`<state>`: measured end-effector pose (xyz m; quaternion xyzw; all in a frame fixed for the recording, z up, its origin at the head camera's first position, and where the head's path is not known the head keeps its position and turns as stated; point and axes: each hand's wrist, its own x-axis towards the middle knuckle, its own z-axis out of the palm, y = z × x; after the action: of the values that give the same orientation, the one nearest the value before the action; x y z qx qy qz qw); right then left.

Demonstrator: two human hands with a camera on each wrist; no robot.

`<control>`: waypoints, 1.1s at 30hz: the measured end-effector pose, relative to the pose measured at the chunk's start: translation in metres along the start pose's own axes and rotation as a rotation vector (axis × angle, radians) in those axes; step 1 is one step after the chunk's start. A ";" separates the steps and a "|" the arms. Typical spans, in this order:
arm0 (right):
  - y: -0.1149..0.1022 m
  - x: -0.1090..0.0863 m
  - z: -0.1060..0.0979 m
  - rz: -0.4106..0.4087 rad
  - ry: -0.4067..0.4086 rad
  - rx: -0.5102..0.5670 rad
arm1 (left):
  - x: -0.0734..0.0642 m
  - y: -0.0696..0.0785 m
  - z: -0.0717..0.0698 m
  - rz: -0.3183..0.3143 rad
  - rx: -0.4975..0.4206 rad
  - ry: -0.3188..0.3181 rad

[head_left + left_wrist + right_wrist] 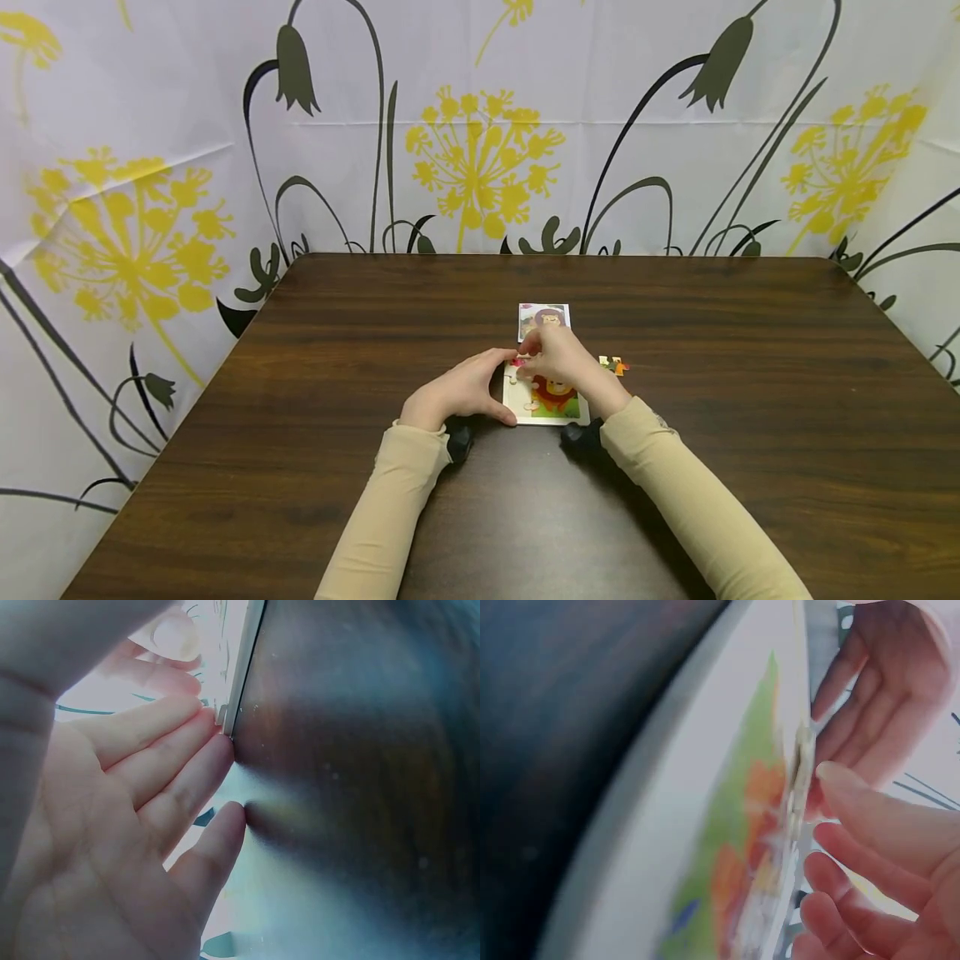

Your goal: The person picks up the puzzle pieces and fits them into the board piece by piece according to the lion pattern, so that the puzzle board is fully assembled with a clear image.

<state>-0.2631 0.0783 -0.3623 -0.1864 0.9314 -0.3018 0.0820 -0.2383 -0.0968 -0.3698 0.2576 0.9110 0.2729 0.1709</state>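
Note:
A jigsaw puzzle board (583,417) with a pale frame and a partly filled lion picture lies on the table. My left hand (468,387) spans its left side, thumb at the near left corner and forefinger at the far left; the left wrist view shows the other fingers (180,772) extended against its edge. Over the board's far left part, my right hand (558,354) pinches a small puzzle piece with pink on it (519,362), mostly hidden by the fingers. The right thumb (840,780) is close to the board's surface in the right wrist view.
Just beyond the board lies a picture card (551,315) with a lion on it, partly covered by my right hand. Loose puzzle pieces (615,365) lie right of the board. The dark wooden table (360,333) ends at a flower-printed cloth (480,167).

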 end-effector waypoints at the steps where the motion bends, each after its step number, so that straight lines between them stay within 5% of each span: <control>1: 0.001 0.000 0.000 0.005 -0.005 0.006 | 0.000 0.000 0.000 0.003 0.003 0.001; 33: -0.003 0.001 0.001 -0.034 -0.020 -0.068 | 0.002 -0.002 0.000 0.019 -0.004 0.009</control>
<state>-0.2631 0.0754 -0.3611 -0.2081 0.9369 -0.2694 0.0798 -0.2410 -0.0976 -0.3712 0.2649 0.9086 0.2775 0.1649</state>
